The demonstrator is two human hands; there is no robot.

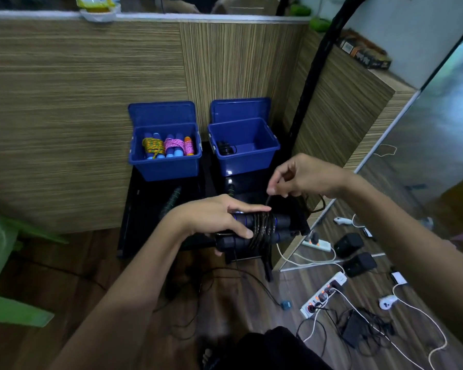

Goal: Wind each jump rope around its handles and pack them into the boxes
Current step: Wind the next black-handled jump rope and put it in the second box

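**Both hands raised, left gripping, right pinching**

The left arm reaches forward from the lower left, bare to the elbow, its wrist straight. The left hand [217, 217] lies palm down, index finger stretched out straight to the right, thumb pressed along the near side, the remaining fingers curled under in a grip. The right arm comes in from the right edge, forearm angled up and inward. The right hand [302, 177] hangs above and right of the left, wrist bent, fingertips [271, 190] pinched together, pointing down.

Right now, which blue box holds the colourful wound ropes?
The left blue box, holding yellow and pink bundles; the right blue box holds only one black rope.
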